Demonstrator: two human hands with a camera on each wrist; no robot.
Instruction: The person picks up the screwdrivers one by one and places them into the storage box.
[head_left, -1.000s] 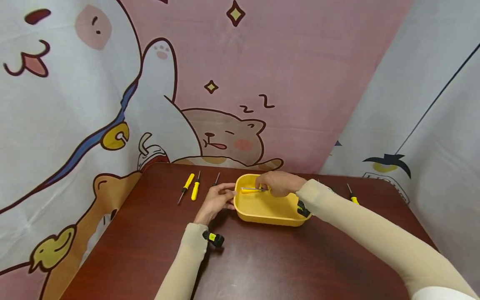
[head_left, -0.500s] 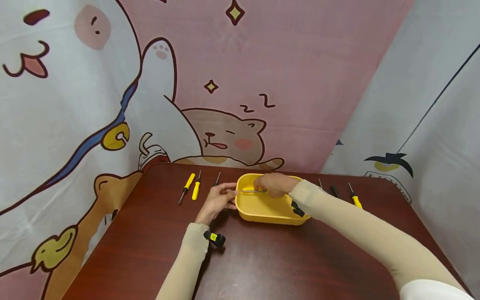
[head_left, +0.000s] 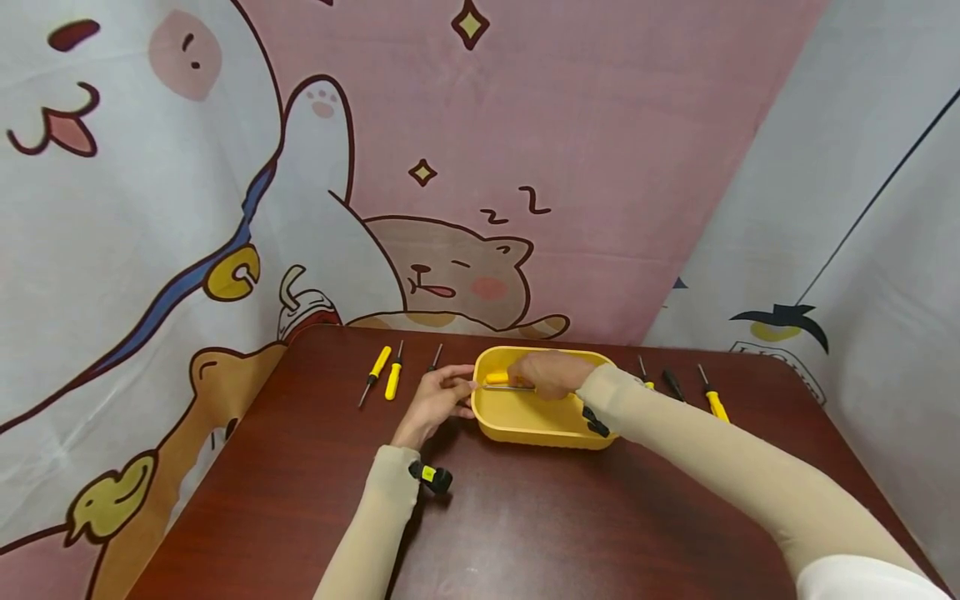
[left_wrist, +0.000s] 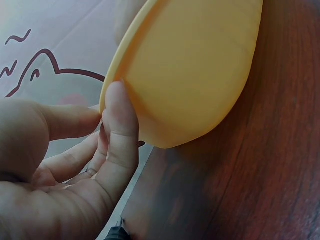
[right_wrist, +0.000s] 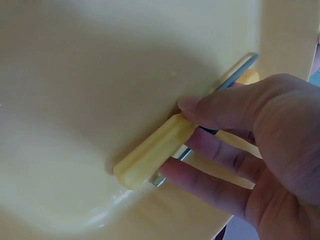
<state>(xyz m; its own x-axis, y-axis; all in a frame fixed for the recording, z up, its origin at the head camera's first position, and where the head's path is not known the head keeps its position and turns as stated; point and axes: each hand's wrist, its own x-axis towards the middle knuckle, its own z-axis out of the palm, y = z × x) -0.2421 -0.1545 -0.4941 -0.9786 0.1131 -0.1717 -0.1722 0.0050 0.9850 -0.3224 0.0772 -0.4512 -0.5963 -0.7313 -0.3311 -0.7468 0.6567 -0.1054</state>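
A pink and white cloth (head_left: 600, 167) printed with cartoon animals is hanging behind a glossy, dark reddish-brown desk (head_left: 270, 500) that is reflecting a soft patch of light (head_left: 472, 571).

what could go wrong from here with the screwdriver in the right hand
The held screwdriver could roll against the second screwdriver close by it if the right hand lets go. Its tip points toward the end of the yellow tray that the left hand pinches, so a forward slip might poke a finger.
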